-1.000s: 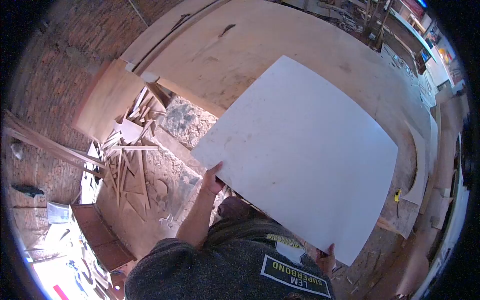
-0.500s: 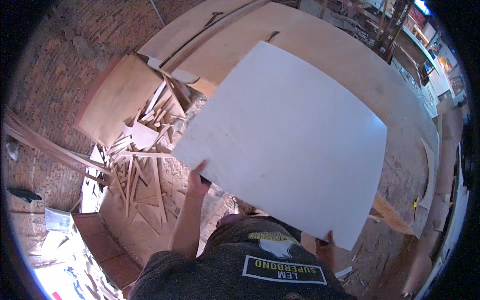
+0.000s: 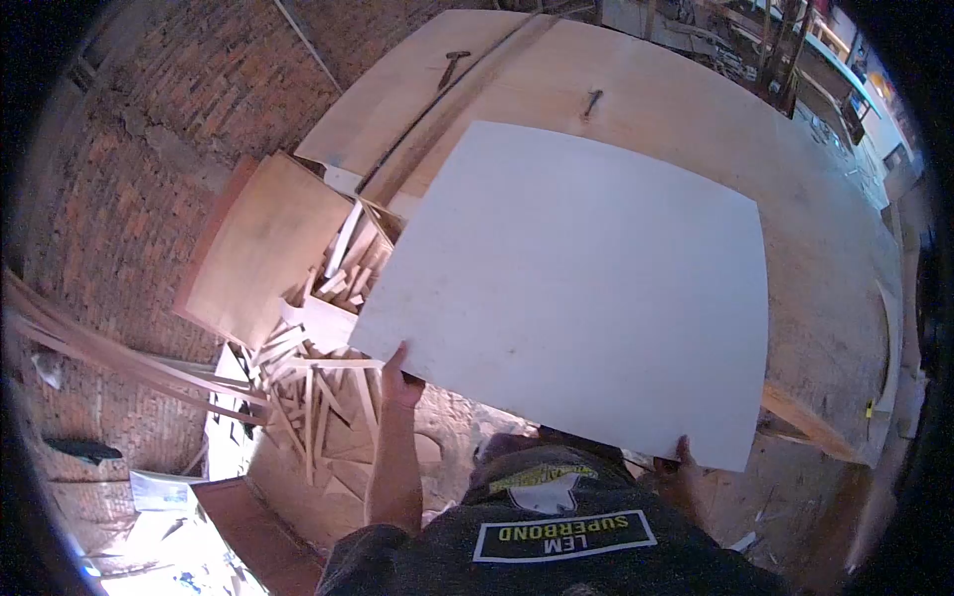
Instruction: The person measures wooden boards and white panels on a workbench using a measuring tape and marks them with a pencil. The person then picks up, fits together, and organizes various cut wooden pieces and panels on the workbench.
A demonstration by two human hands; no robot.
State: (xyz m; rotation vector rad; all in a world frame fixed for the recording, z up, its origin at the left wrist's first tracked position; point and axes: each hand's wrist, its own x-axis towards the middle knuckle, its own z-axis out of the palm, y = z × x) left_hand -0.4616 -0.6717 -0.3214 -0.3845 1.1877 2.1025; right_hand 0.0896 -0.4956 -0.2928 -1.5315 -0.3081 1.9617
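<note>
A large white rectangular panel (image 3: 586, 288) spans the middle of the view, held out in front of the dark shirt. My left hand (image 3: 401, 381) grips its near left corner, thumb on top and fingers hidden below. At the near right edge my right hand (image 3: 678, 461) holds the panel too, with only a thumb or fingertip showing over the rim. The panel's far part hangs over or lies on a big wooden tabletop (image 3: 795, 209); contact cannot be made out.
A hammer-like tool (image 3: 454, 68) and a small dark tool (image 3: 593, 102) lie on the tabletop. Wood offcuts (image 3: 318, 397) are heaped at the left, near a leaning plywood board (image 3: 263, 253). A brick wall (image 3: 149, 199) stands beyond. A brown panel (image 3: 258, 531) is at the lower left.
The view has shifted, showing more of the tabletop's far side. The white panel has turned slightly, its far corner now further left, and both hands still hold it.
</note>
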